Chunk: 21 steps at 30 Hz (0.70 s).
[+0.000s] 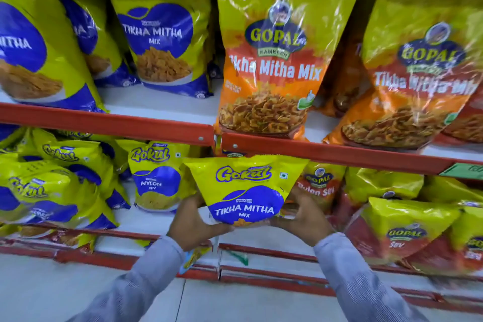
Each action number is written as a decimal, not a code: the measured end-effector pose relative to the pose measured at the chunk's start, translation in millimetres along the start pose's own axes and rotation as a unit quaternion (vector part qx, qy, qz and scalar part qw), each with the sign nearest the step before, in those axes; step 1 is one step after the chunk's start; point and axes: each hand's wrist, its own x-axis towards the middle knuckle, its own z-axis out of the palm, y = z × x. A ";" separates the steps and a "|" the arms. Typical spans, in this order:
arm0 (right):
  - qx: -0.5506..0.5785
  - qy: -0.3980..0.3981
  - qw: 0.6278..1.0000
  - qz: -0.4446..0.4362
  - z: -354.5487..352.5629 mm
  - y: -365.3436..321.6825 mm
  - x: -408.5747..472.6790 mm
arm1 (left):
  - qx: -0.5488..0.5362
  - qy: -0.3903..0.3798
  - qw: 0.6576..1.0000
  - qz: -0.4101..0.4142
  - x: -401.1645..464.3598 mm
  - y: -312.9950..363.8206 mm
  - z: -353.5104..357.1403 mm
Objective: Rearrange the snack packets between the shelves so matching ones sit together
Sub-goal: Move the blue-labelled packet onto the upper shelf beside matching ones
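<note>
I hold a yellow and blue Gokul Tikha Mitha Mix packet (245, 188) in front of the lower shelf, just under the red shelf rail. My left hand (194, 222) grips its lower left corner and my right hand (304, 219) grips its lower right corner. On the upper shelf, large Gokul Tikha Mitha Mix packets (159, 26) stand at the left. Large orange Gopal Tikha Mitha Mix packets (274, 60) stand at the right. On the lower shelf, a Gokul Nylon Sev packet (156, 178) stands left of the held packet. A Gopal Nylon Sev packet (320, 185) stands behind it at the right.
Red shelf rails (109, 123) edge each level. More Gokul packets (52, 191) lean in a pile at the lower left, and Gopal Sev packets (402, 232) lean at the lower right. A bare strip of white shelf (156, 102) lies in front of the upper Gokul packets. Pale floor (78, 293) lies below.
</note>
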 end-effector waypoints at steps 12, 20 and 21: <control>0.089 0.038 0.985 -0.143 -41.1 -155.9 -7.8 | -0.054 0.104 0.984 0.135 -10.3 129.9 -89.9; 0.092 0.077 0.973 -0.199 25.9 -231.8 49.3 | -0.091 0.171 0.966 0.174 19.0 144.8 -177.3; 0.091 0.077 0.972 -0.201 33.3 -239.8 58.5 | -0.089 0.178 0.965 0.174 26.6 145.9 -187.0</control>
